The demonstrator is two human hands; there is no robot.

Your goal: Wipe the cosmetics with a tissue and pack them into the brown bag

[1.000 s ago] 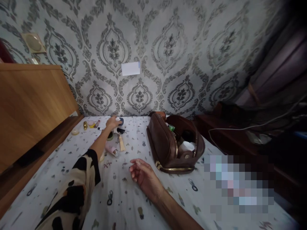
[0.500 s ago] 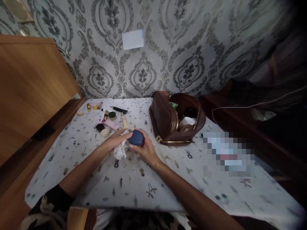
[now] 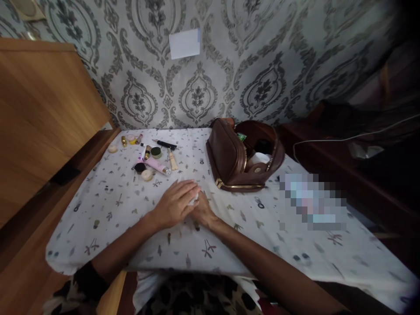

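My left hand (image 3: 177, 204) lies over my right hand (image 3: 204, 211) above the cloth, in front of the bag. A bit of white tissue (image 3: 194, 200) shows between the left fingers, which are pressed together over it. The right fingers are mostly covered by the left hand. The blue-lidded jar that the right hand held a moment ago is hidden between the hands and is nowhere else on the table. Beyond the left hand lie a pink tube (image 3: 157, 166), a cream-coloured round jar (image 3: 147, 175) and a beige tube (image 3: 172, 159).
An open brown bag (image 3: 226, 153) stands at the back, right of centre. A black pen-like item (image 3: 166, 145), a green-lidded jar (image 3: 156, 152) and several small cosmetics lie at the back left. A blurred-out item (image 3: 311, 199) is on the right. A wooden cabinet (image 3: 42, 118) borders the left.
My left hand has moved right with the tissue, over the blue lid and onto my right hand. The jar has gone out of sight. The view has shifted slightly.
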